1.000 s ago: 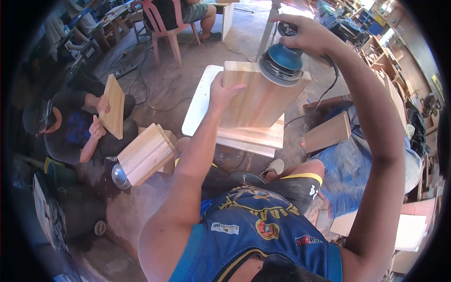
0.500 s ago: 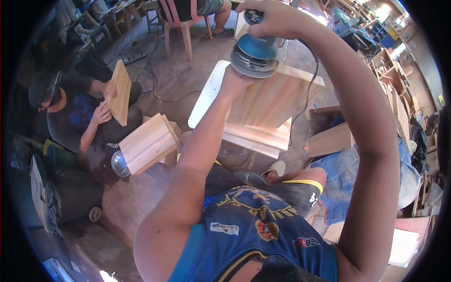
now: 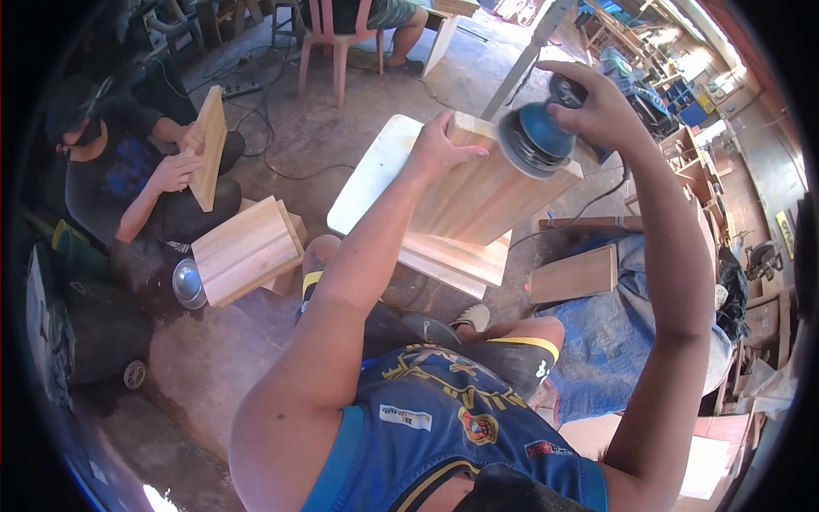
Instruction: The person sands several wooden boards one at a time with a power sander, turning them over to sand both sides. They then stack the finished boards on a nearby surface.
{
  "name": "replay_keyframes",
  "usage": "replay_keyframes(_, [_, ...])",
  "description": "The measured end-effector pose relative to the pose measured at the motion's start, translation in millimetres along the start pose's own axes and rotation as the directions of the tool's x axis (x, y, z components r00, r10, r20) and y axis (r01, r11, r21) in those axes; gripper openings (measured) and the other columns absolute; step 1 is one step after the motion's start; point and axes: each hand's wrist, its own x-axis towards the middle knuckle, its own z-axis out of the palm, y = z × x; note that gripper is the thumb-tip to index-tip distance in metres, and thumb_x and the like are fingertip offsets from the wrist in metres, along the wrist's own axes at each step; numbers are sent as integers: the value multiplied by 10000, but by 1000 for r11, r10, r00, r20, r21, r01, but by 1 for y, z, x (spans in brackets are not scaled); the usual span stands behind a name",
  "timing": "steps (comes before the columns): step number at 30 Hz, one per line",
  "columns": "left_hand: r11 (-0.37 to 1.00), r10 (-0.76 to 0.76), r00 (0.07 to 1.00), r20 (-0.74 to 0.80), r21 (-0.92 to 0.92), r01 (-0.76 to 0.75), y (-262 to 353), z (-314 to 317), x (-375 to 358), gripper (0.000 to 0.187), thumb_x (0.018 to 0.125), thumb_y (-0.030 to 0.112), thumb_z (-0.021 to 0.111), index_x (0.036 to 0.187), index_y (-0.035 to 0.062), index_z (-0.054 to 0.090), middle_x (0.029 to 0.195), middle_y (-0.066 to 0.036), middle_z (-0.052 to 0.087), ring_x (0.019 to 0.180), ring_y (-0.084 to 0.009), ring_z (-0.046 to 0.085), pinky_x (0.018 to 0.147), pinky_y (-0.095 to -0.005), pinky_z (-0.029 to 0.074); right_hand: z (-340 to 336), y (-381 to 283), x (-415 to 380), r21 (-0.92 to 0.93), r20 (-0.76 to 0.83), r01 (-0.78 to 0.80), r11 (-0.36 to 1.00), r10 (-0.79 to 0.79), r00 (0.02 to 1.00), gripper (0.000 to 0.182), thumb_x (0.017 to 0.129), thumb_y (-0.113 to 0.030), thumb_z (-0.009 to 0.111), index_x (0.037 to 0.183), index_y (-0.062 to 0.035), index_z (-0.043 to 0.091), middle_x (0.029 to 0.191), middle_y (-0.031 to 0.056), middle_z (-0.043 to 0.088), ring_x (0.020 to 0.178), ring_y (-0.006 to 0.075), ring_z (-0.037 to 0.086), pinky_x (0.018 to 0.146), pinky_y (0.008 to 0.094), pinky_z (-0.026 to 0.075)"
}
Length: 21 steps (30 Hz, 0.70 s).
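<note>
A thick wooden board [image 3: 482, 192] stands on edge, tilted, in front of me. My left hand [image 3: 442, 152] grips its upper left corner, the thumb on the near face and the fingers over the top edge. My right hand [image 3: 593, 107] is wrapped round the top of a blue orbital sander [image 3: 546, 135]. The sander's round pad is tipped sideways at the board's top edge, right of my left hand; exact contact is hard to see. Beneath the board lie more wooden boards [image 3: 456, 266], beside a white tabletop [image 3: 373, 183].
At left, a seated co-worker holds a wooden panel [image 3: 209, 149]. Stacked boards [image 3: 247, 252] stand near a metal bowl [image 3: 188, 283]. The sander's cord [image 3: 589, 209] hangs at right, above a blue tarp [image 3: 597, 341] and another board [image 3: 573, 275]. A pink chair [image 3: 337, 51] stands behind.
The sander has moved right and down along the board's top edge with my right hand. My left hand, earlier partly behind the sander, now shows on the corner. The view has shifted slightly.
</note>
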Motion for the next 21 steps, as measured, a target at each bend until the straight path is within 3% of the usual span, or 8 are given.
replay_keyframes(2, [1000,-5,1000,-6,-1,5,-11,2,4,551,690,220,917,1130,23,649,1040,-83,727,966,-147,665,882,-316,517,13,-26,8,-166,-32,129,978,-136,990,545,777,-197,699,1320,-175,654,1115,103,683,1001,239,654,909,358,532])
replay_keyframes(3, [1000,-10,1000,-12,-3,10,-15,2,5,549,688,216,914,1129,26,650,1039,-84,728,971,-145,664,882,-316,516,23,-36,11,-165,-29,129,978,-136,990,545,777,-197,699,1320,-175,654,1115,103,683,1001,239,654,909,358,532])
replay_keyframes(5, [998,30,999,-15,-63,-31,-8,5,3,551,686,248,916,1102,21,635,1023,-100,717,958,-153,645,877,-323,507,40,-54,14,-423,-135,245,872,-329,935,528,771,-204,693,1297,-234,657,1162,92,660,1041,308,644,904,404,550])
replay_keyframes(10, [989,71,997,-39,-124,-75,-9,6,7,558,682,291,912,1073,17,622,987,-117,699,939,-174,631,862,-332,501,45,-72,-5,-473,-129,225,852,-320,939,511,775,-216,704,1282,-271,656,1155,50,645,1045,313,637,890,431,556])
replay_keyframes(12, [999,43,998,-45,15,-43,-26,4,9,515,699,289,897,1060,21,645,980,-107,713,941,-176,655,862,-317,508,41,-69,-15,-490,-132,214,845,-315,940,514,776,-202,717,1283,-257,654,1141,39,639,1029,301,639,873,430,557])
replay_keyframes(16, [998,10,999,-50,67,-7,-25,6,10,531,698,302,894,1080,22,653,1034,-125,729,991,-193,681,883,-314,509,45,-72,-25,-497,-152,198,845,-309,939,523,771,-193,729,1285,-247,651,1132,38,635,1025,300,640,865,425,559])
replay_keyframes(18, [995,20,1000,-12,-94,-21,-21,9,12,618,662,333,906,1107,10,624,1049,-163,714,990,-225,674,870,-344,510,55,-79,-23,-516,-168,235,824,-366,915,529,770,-194,734,1289,-248,650,1143,39,629,1022,298,638,861,420,560])
replay_keyframes(21, [997,8,1000,-21,-74,-9,-15,7,10,624,659,331,908,1115,13,625,1050,-168,714,986,-235,675,859,-346,514,56,-79,-26,-523,-177,218,824,-355,918,527,768,-191,738,1283,-254,649,1154,38,622,1024,293,633,863,421,558])
